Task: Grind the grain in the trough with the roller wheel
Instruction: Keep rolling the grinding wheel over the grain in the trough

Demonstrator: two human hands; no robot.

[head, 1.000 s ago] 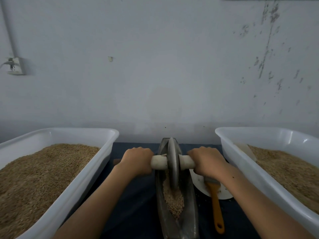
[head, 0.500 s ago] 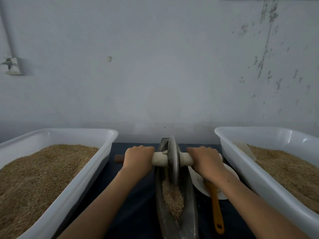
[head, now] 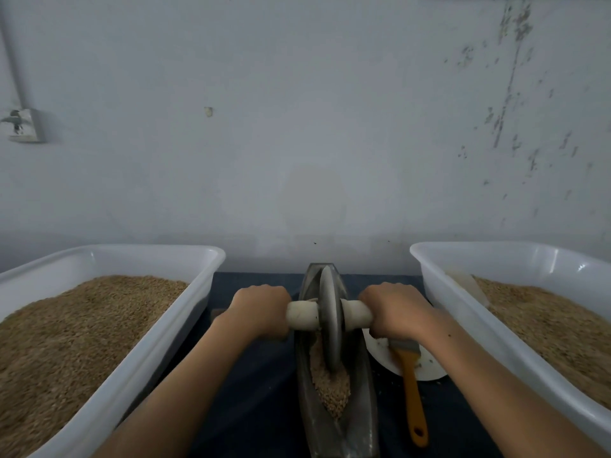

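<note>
A: Head view. Roller wheel [head: 329,320] upright in the trough [head: 358,385], now toward the far end; a second ago further forward still, half a second ago much the same, now drawn back a touch toward the body. Reads as the turn of a stroke.

B: Hands?

A: Left hand [head: 261,309] curled round the pale handle [head: 302,316] on its side of the wheel. Right hand [head: 395,309] curled round the matching stub. Knuckles up, fingers closed over the axle on both sides; fingertips hidden beneath.

B: Grain?

A: Grain [head: 330,381] heaped in the trough's groove on the near side of the wheel, touching its rim. Kernels look mostly whole, little flour to be seen. Judged early or mid-way; many more passes wanted. Pile sits all on the near side, so the return roll ought to bite into it.

B: Risk?

A: Wheel tipping off the groove if one hand pushes harder. Grain spilling over the narrow lip.

B: Surface, room?

A: Dark blue cloth [head: 261,391] over the table. White tub [head: 155,352] at left, heaped with brown grain. Second white tub [head: 463,325] at right, less full. White plate [head: 380,352] just beside the trough, partly under the right wrist; brush with an orange handle [head: 413,398] lying across it, handle toward the body. Behind, a pale grey wall [head: 314,127], scuffed and flaking at upper right; a socket [head: 21,125] at far left. Light dim.
</note>
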